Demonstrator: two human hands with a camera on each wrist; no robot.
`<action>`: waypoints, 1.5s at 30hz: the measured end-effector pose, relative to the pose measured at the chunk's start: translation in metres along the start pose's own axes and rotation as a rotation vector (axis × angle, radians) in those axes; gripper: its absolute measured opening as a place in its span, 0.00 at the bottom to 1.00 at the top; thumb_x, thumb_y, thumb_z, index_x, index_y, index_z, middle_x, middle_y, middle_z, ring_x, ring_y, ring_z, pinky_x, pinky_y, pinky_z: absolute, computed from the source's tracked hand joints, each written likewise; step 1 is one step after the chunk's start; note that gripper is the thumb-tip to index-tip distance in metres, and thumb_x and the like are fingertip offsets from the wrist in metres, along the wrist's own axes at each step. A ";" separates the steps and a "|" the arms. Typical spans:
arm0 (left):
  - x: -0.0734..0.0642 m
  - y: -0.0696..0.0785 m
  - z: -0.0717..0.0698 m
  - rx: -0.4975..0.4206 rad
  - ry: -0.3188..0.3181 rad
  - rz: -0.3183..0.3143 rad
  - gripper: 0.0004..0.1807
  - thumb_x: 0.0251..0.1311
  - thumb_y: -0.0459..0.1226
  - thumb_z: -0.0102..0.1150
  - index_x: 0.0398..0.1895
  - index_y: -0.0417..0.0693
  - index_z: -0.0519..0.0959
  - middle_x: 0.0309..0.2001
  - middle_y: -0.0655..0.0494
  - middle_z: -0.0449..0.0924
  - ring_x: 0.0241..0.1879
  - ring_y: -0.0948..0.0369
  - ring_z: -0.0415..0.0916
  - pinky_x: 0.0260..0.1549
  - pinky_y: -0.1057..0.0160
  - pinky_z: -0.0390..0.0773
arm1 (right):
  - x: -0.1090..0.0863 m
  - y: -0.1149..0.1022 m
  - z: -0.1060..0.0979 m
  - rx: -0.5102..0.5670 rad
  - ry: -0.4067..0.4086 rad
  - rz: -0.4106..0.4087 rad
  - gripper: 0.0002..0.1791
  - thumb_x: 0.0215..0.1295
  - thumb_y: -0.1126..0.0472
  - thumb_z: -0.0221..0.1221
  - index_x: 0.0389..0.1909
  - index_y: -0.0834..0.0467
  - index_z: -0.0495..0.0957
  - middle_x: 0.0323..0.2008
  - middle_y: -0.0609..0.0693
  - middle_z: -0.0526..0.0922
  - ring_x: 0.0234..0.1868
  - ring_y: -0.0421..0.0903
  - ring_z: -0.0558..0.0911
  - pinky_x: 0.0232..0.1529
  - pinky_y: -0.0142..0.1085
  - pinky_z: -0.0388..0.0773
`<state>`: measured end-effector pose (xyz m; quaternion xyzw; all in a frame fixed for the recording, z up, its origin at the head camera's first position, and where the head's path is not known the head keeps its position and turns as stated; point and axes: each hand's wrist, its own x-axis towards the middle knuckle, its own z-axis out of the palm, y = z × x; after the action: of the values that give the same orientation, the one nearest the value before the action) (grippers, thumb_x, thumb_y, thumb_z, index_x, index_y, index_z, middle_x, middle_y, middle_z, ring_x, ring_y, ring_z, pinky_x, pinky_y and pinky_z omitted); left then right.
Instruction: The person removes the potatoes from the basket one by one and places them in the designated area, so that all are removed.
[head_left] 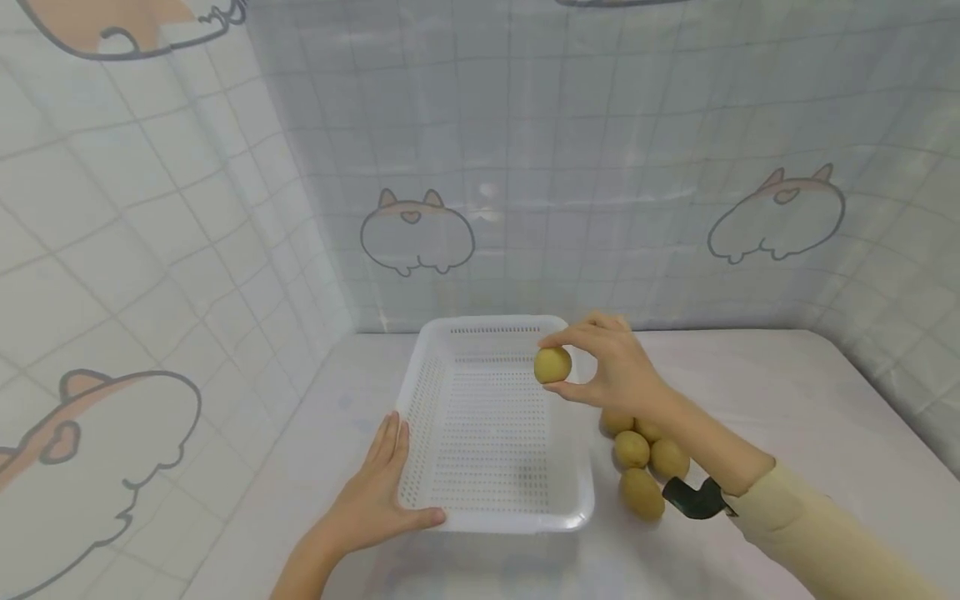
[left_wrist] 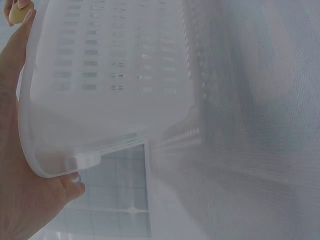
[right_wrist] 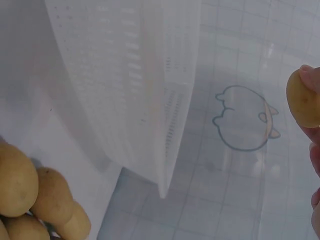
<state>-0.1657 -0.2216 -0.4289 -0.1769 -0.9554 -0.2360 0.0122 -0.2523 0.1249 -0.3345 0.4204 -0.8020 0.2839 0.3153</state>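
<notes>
A white perforated plastic basket (head_left: pixel 491 521) stands on the table. My left hand (head_left: pixel 375 492) rests at its near left corner, fingers straight along the left rim and thumb at the near rim. In the left wrist view that hand (left_wrist: pixel 22 185) lies along the basket's edge (left_wrist: pixel 30 125). Between thumb and fingertips my right hand (head_left: pixel 618 362) pinches a small yellow-brown potato (head_left: pixel 552 365), raised over the basket's right far part. The right wrist view shows the same potato (right_wrist: pixel 302 100) at its right edge, higher than the basket's rim (right_wrist: pixel 162 185).
Several potatoes (head_left: pixel 641 493) lie in a group right of the basket, partly hidden under my right forearm. A dark band (head_left: pixel 697 498) sits at the right sleeve's cuff. Curtain-like walls (head_left: pixel 585 167) with a grid and cartoon animals enclose the table (head_left: pixel 780 417) behind and at both sides.
</notes>
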 end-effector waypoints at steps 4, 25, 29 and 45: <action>0.000 0.000 0.000 0.007 0.009 0.005 0.72 0.39 0.70 0.64 0.71 0.25 0.44 0.74 0.33 0.30 0.73 0.40 0.30 0.66 0.41 0.47 | -0.005 0.003 -0.008 -0.034 0.003 0.007 0.27 0.38 0.55 0.77 0.45 0.51 0.84 0.39 0.43 0.86 0.43 0.45 0.74 0.46 0.47 0.63; 0.001 -0.002 0.002 0.012 0.006 0.013 0.72 0.40 0.70 0.64 0.72 0.25 0.44 0.74 0.33 0.29 0.73 0.41 0.29 0.66 0.40 0.46 | -0.028 0.017 -0.035 -0.130 0.052 -0.011 0.24 0.38 0.53 0.74 0.42 0.52 0.86 0.34 0.45 0.85 0.39 0.46 0.73 0.36 0.42 0.57; 0.001 -0.001 0.002 0.018 0.007 0.012 0.72 0.40 0.69 0.65 0.72 0.25 0.44 0.74 0.33 0.30 0.73 0.40 0.30 0.66 0.40 0.47 | -0.033 0.021 -0.041 -0.152 0.045 0.019 0.24 0.39 0.51 0.73 0.42 0.51 0.86 0.34 0.44 0.85 0.40 0.46 0.73 0.38 0.44 0.58; 0.001 -0.001 -0.001 0.002 0.003 0.019 0.72 0.40 0.69 0.65 0.72 0.26 0.43 0.74 0.33 0.29 0.73 0.41 0.29 0.66 0.39 0.47 | -0.057 0.033 -0.069 -0.195 0.092 0.029 0.30 0.53 0.30 0.60 0.41 0.52 0.86 0.34 0.43 0.85 0.37 0.42 0.71 0.36 0.40 0.54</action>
<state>-0.1669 -0.2220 -0.4286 -0.1855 -0.9539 -0.2353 0.0162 -0.2362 0.2188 -0.3393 0.3628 -0.8165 0.2280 0.3870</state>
